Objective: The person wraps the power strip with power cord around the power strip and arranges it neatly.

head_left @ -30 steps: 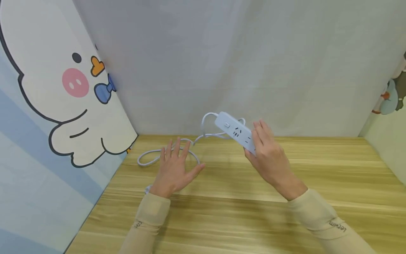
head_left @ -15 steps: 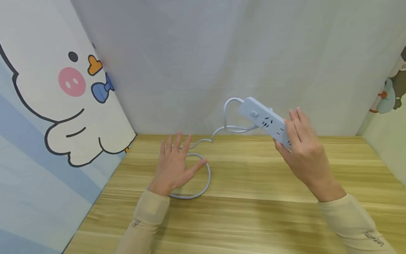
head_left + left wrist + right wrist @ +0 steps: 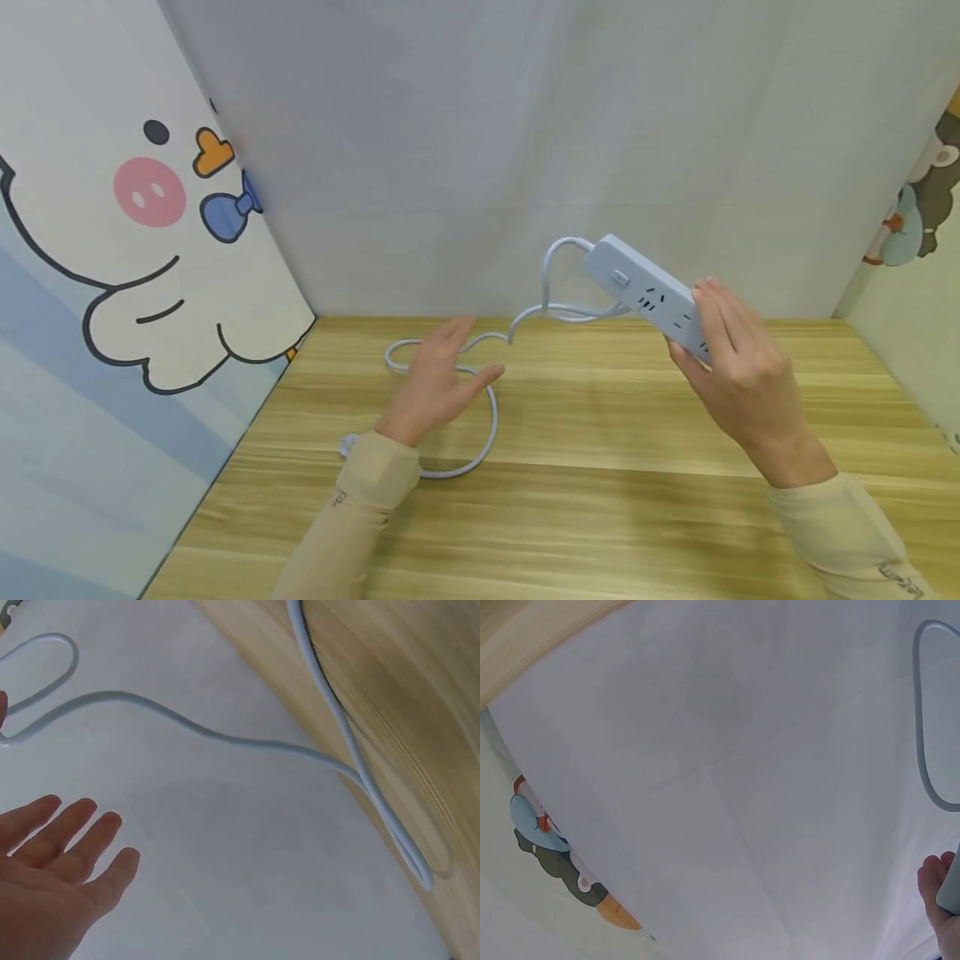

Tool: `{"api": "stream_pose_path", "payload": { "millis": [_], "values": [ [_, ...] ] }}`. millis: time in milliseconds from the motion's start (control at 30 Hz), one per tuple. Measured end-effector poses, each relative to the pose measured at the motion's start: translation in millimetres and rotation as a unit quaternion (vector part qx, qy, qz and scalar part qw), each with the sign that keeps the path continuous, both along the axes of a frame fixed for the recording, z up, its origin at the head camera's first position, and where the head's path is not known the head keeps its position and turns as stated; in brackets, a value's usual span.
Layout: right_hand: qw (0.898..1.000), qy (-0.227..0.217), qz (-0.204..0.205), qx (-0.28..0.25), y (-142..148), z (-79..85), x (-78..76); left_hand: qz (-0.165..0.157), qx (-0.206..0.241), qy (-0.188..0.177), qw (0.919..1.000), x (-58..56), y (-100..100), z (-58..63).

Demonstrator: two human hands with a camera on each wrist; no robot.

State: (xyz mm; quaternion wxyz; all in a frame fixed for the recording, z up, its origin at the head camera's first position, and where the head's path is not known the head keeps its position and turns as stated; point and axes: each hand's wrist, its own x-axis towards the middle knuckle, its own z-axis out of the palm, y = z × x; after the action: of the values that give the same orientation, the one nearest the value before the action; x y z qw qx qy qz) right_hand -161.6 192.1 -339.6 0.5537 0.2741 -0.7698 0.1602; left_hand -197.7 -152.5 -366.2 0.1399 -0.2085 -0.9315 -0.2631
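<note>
My right hand (image 3: 750, 375) grips the right end of a white power strip (image 3: 637, 283) and holds it tilted above the table, sockets and switch facing up. From the strip's far left end a white cord (image 3: 493, 408) loops down and spreads over the left part of the table. The cord's plug (image 3: 348, 446) lies beside my left wrist. My left hand (image 3: 435, 383) hovers over the cord loops with its fingers extended and thumb out, holding nothing. In the left wrist view the relaxed fingers (image 3: 71, 832) stand apart from the cord. Only the strip's corner (image 3: 951, 889) shows in the right wrist view.
A wood-grain table (image 3: 585, 517) runs back to a plain grey-white cloth wall (image 3: 450, 167). On the left rises a panel (image 3: 60, 450) with a cartoon duck print; a pale printed panel (image 3: 918, 317) bounds the right side.
My right hand has carried the power strip to the right, drawing the cord along. My left hand has turned and shifted slightly right, its spread fingers coming together. The plug shows again.
</note>
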Motion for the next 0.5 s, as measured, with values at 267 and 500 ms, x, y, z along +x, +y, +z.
{"api": "stream_pose_path", "payload": {
  "millis": [267, 500],
  "values": [
    [1.0, 0.012, 0.003, -0.003, 1, -9.3, 3.0, -0.072, 0.104, 0.005, 0.992, -17.3, 38, 1.8],
    [1.0, 0.007, -0.025, -0.017, 12, -14.7, 10.2, -0.026, 0.136, 0.058, 0.9887, -21.2, 33, -3.4]
  ]
}}
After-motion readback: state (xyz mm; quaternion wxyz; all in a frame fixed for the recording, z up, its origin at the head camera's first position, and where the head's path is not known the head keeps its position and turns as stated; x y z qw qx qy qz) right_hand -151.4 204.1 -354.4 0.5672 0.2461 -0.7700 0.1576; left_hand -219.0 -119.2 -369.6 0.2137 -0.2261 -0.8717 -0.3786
